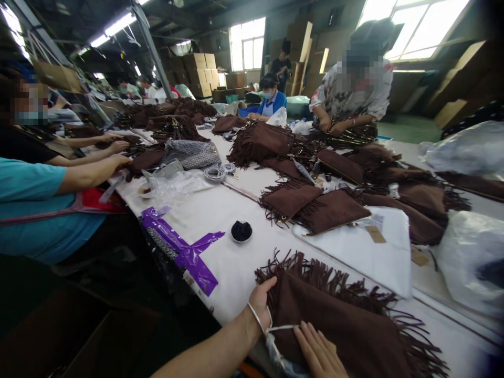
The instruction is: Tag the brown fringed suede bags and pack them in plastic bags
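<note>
In the head view, the person's left hand point(261, 302) grasps the left edge of a dark brown, suede-like fringed bag point(334, 320), thumb on top and fingers mostly hidden. The right hand point(319, 350) is unclenched, its extended fingers resting on the bag's near part. The bag lies flat on the white-covered worktop point(197, 207), directly before the person, fringe spread along its far and right sides.

A thin white band point(256, 318) circles the left wrist, and a white strand runs toward the right fingers (whether the two are one piece cannot be told). Crumpled clear plastic point(277, 357) sits by the bag's near edge.

Work on this bag seems under way rather than finished: its visible face is bare, with no wrapping over it. Beyond a small white dish of black material point(241, 231), similar brown fringed bags point(292, 200) lie in loose heaps; whether those are done or waiting cannot be told. Across the worktop, a co-worker in a patterned white top point(352, 89) handles more brown pieces.
</note>
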Demonstrator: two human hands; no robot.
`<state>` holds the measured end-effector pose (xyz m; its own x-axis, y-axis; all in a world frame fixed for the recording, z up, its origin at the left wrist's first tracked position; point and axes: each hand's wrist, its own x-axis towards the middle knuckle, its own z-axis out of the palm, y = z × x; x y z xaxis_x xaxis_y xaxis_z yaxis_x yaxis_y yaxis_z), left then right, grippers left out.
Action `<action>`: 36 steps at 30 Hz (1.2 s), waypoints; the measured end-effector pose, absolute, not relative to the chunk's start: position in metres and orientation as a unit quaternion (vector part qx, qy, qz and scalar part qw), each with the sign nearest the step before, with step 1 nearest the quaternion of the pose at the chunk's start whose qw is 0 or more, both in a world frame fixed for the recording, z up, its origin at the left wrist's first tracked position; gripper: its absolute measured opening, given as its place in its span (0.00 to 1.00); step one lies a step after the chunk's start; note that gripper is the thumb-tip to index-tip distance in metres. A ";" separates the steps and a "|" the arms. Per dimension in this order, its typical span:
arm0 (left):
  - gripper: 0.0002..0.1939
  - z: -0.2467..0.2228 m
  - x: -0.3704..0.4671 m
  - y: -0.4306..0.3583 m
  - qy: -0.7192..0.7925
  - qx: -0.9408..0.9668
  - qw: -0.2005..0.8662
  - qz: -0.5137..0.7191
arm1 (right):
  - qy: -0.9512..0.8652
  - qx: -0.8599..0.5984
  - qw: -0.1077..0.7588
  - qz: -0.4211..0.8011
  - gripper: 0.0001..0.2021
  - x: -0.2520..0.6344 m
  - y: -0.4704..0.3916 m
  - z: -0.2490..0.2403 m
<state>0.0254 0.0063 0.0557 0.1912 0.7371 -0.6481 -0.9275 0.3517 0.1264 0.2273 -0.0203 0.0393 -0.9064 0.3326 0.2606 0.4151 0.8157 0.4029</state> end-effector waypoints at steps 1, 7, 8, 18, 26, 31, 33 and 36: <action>0.14 0.057 0.025 0.013 0.344 -0.146 0.742 0.556 | -0.949 -0.174 0.103 -0.241 0.22 0.227 -0.018 0.040; 0.17 0.080 0.014 0.031 0.455 0.122 0.593 0.654 | -0.945 -0.180 0.158 -0.223 0.24 0.209 -0.018 0.027; 0.19 0.082 0.015 0.028 0.490 0.230 0.559 0.628 | -0.943 -0.200 0.166 -0.206 0.25 0.205 -0.019 0.022; 0.25 0.082 0.058 -0.008 0.556 0.687 0.384 0.267 | -0.954 -0.143 0.239 -0.111 0.14 0.246 -0.002 0.043; 0.20 0.106 0.042 -0.010 0.544 0.542 0.487 0.415 | -0.898 -0.353 0.185 -0.187 0.27 0.282 0.002 0.040; 0.18 0.109 0.009 0.011 0.619 0.636 0.283 0.364 | -0.899 -0.366 0.187 -0.153 0.29 0.278 -0.002 0.037; 0.22 0.102 0.005 0.021 0.613 0.701 0.220 0.291 | -0.899 -0.367 0.184 -0.151 0.29 0.279 -0.003 0.037; 0.25 0.090 0.012 0.033 0.613 0.738 0.193 0.205 | -0.897 -0.370 0.184 -0.156 0.29 0.279 -0.003 0.038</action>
<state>0.0118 0.0327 0.0901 0.1648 0.9840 0.0672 0.8259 -0.1749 0.5360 0.2789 -0.0031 0.0381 -0.6594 0.6058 0.4452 0.7206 0.6780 0.1447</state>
